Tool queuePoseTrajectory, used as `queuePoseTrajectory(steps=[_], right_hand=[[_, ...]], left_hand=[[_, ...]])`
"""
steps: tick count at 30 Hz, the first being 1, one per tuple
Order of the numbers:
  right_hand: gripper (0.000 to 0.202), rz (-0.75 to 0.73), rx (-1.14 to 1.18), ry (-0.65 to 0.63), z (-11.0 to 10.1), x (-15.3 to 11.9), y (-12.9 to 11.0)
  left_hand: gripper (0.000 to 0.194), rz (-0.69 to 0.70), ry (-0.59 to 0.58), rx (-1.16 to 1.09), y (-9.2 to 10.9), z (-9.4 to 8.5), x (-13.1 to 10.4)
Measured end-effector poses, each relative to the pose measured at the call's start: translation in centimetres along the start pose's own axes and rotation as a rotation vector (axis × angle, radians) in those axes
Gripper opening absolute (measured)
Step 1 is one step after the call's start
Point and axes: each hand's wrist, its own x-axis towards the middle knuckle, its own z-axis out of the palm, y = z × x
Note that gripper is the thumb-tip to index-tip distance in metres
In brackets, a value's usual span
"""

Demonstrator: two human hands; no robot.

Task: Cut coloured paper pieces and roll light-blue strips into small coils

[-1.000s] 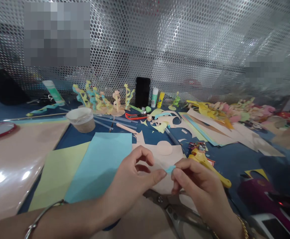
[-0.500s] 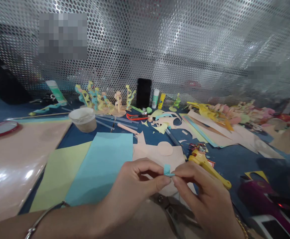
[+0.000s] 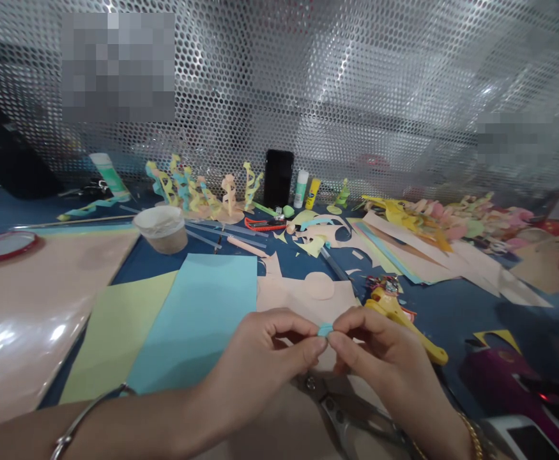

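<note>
A small folded blue paper strip (image 3: pixel 326 329) is pinched between the fingertips of both hands, low in the middle of the view. My left hand (image 3: pixel 279 348) grips its left end with thumb and forefinger. On the other end, the thumb and fingers of my right hand (image 3: pixel 379 351) are closed. Most of the strip is covered by the fingertips. Under the hands lies a pale pink sheet (image 3: pixel 283 294) with a cut paper circle (image 3: pixel 319 285) on it. Metal scissors (image 3: pixel 336 406) rest just below, partly behind my right hand.
Blue paper (image 3: pixel 212 294) and yellow-green paper (image 3: pixel 116 319) lie left. A white tub (image 3: pixel 161 233), folded paper spirals (image 3: pixel 181 188), a phone (image 3: pixel 278 177) and glue sticks (image 3: pixel 301 190) stand behind. Right are a yellow-handled tool (image 3: pixel 404 322) and a purple device (image 3: pixel 504 383).
The upright flap of the blue strip has been folded down, leaving a smaller, flatter piece. My right hand has turned slightly and its fingertips have come closer to the left ones.
</note>
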Motion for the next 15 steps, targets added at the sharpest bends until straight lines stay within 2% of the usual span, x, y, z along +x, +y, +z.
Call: queuePoseTrajectory(steps=[2,8,11,13,15], right_hand=[[0.021,0.052,0.056,-0.009,0.06,0.03,0.05],[0.024,0.086,0.123,-0.060,-0.18,0.36,0.47],[0.024,0.113,0.150,-0.046,-0.29,0.59,0.74],[0.025,0.158,0.192,-0.033,-0.25,0.63,0.71],[0.027,0.197,0.234,-0.032,-0.14,0.62,0.56]], left_hand=[[0.016,0.007,-0.015,0.023,-0.03,-0.01,0.01],[0.019,-0.051,-0.063,-0.024,0.23,-0.10,0.07],[0.026,-0.059,-0.087,-0.048,0.24,-0.17,0.24],[0.031,-0.074,-0.071,-0.099,0.07,-0.19,0.39],[0.026,-0.081,-0.028,-0.123,-0.13,-0.14,0.51]])
